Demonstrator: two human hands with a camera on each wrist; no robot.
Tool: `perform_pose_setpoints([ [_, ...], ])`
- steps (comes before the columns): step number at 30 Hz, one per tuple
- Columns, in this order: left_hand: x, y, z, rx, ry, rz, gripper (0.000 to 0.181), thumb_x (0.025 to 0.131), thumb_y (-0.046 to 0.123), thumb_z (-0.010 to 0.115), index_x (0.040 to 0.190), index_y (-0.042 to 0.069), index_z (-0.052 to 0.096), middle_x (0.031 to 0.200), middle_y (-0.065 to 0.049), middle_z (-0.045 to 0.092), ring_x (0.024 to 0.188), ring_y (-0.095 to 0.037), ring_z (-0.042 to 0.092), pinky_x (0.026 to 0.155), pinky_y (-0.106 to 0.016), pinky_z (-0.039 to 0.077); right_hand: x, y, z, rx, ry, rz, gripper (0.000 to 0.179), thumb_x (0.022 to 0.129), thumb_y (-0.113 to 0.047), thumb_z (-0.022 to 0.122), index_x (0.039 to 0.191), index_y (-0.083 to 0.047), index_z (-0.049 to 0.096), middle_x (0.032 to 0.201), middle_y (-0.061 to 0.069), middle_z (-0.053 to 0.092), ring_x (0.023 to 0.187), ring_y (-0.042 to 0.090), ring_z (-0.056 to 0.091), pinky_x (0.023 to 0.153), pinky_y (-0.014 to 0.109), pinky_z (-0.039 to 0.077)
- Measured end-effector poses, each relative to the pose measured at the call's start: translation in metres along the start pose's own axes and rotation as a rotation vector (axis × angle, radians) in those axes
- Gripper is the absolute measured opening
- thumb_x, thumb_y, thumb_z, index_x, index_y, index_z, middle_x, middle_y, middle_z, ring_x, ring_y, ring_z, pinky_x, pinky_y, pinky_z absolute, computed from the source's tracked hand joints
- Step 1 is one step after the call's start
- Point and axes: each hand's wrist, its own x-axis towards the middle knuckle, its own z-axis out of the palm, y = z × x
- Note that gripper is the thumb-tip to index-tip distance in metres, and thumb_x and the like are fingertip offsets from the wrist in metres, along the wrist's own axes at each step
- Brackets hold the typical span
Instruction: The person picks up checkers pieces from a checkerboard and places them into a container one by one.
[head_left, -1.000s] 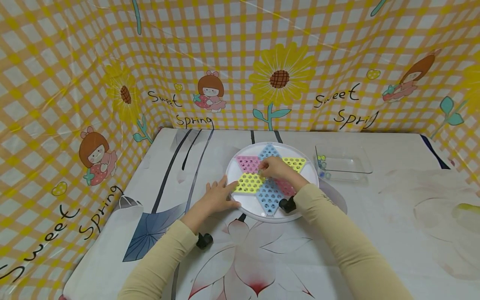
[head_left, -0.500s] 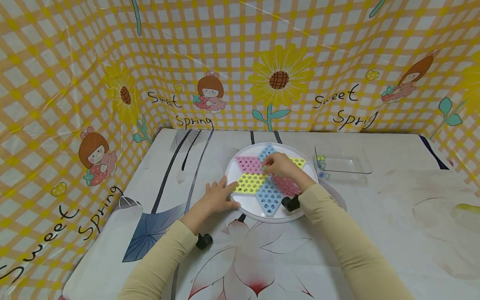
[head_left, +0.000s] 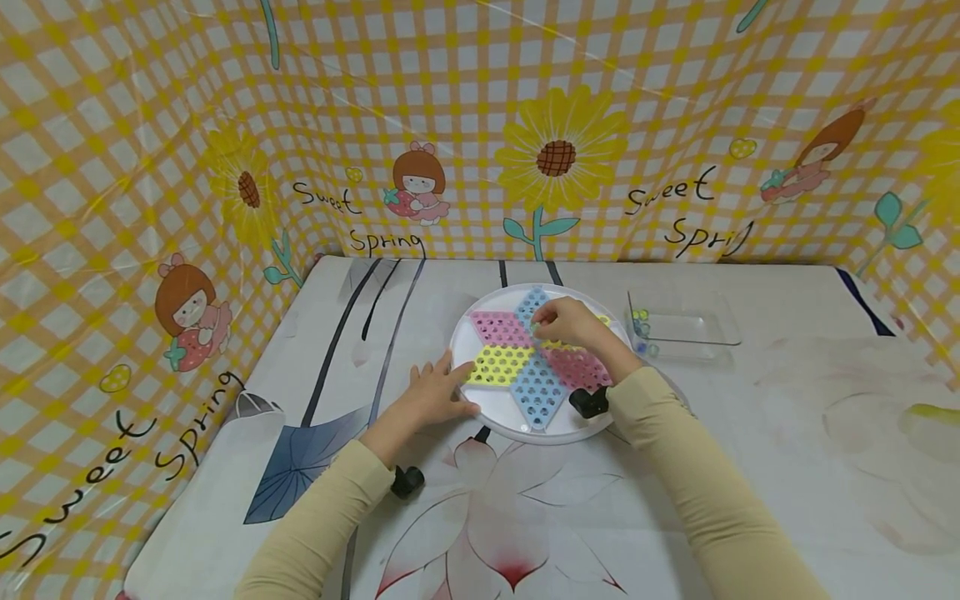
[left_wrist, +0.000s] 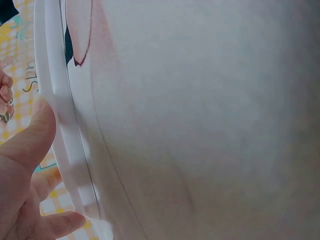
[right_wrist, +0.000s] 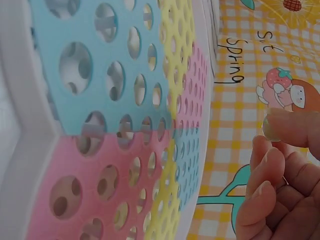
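A round white Chinese checkers board point(head_left: 491, 410) lies on the table, its star of pink, yellow and blue sections full of holes. My right hand point(head_left: 568, 323) is over the board's back part and covers much of the right yellow section. Between thumb and index finger it pinches a clear glass marble point(right_wrist: 271, 129), seen in the right wrist view. At the board's left edge rests my left hand point(head_left: 429, 397), fingers spread. The left wrist view shows its thumb point(left_wrist: 42, 125) against the white rim.
To the right of the board stands a clear rectangular container point(head_left: 705, 342), with several yellow and bluish marbles point(head_left: 642, 325) along its left side. A checked cloth point(head_left: 465, 100) hangs behind the table. A flower-printed cloth point(head_left: 495, 508) covers the tabletop.
My right hand has moved slightly back and to the right from the middle of the board, uncovering more of the pink section. My left hand has stayed at the rim.
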Motion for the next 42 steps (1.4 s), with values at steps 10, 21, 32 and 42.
perform_pose_setpoints([
  [10, 0.0, 0.0, 0.0, 0.007, 0.012, -0.003, 0.074, 0.079, 0.047, 0.064, 0.142, 0.019, 0.036, 0.149, -0.023, 0.017, 0.128, -0.054, 0.022, 0.105, -0.063, 0.01, -0.005, 0.003, -0.01, 0.001, 0.003, 0.013, 0.026, 0.084, -0.011, 0.06, 0.105, 0.003, 0.061, 0.087, 0.01, 0.058, 0.068, 0.014, 0.05, 0.059, 0.024, 0.044],
  [21, 0.001, 0.0, 0.001, 0.006, 0.012, -0.007, 0.074, 0.079, 0.048, 0.064, 0.141, 0.02, 0.036, 0.149, -0.023, 0.016, 0.129, -0.054, 0.021, 0.106, -0.062, 0.009, -0.012, 0.015, -0.028, 0.003, 0.051, 0.005, 0.026, 0.084, -0.009, 0.059, 0.105, 0.006, 0.061, 0.083, 0.009, 0.058, 0.068, 0.018, 0.054, 0.058, 0.024, 0.044],
  [32, -0.002, 0.002, -0.001, -0.011, 0.008, -0.006, 0.074, 0.079, 0.047, 0.064, 0.141, 0.019, 0.036, 0.15, -0.023, 0.015, 0.129, -0.055, 0.02, 0.106, -0.063, 0.008, -0.024, 0.027, -0.052, 0.005, 0.059, 0.055, 0.029, 0.086, -0.014, 0.059, 0.109, 0.005, 0.057, 0.093, 0.014, 0.057, 0.078, 0.024, 0.054, 0.065, 0.03, 0.047],
  [42, -0.002, 0.002, -0.001, -0.008, 0.011, 0.0, 0.073, 0.079, 0.047, 0.064, 0.141, 0.019, 0.037, 0.149, -0.023, 0.016, 0.128, -0.054, 0.021, 0.105, -0.063, 0.009, -0.035, 0.04, -0.069, -0.013, 0.102, 0.113, 0.032, 0.086, -0.014, 0.059, 0.111, 0.006, 0.055, 0.094, 0.015, 0.055, 0.08, 0.022, 0.053, 0.067, 0.029, 0.047],
])
